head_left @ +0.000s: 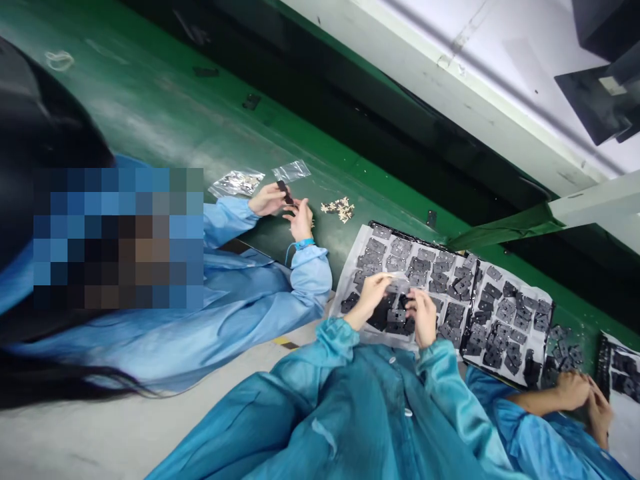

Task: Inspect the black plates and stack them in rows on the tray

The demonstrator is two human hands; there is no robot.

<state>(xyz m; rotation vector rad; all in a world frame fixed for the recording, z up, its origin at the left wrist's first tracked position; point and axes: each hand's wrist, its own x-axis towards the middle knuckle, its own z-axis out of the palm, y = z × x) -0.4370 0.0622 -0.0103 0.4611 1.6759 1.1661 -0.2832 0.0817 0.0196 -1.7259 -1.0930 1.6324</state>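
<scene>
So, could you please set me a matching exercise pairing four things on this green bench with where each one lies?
Things:
1. small dark oblong part
2. loose pile of small pale parts
3. two clear plastic bags
4. white sheet of black square parts

Places:
A. under the person's left hand and right hand
B. held in a co-worker's fingers
C. on the green surface, just beyond the co-worker's hands
D. between that co-worker and the sheet

Pairs: 1-B, 2-D, 3-C, 4-A

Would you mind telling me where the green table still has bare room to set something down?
Bare green table lies beyond the clear bags, and a narrower strip runs between the pale small parts and the tray. It is crowded around the left hand and right hand, over the trays of black parts.
</scene>
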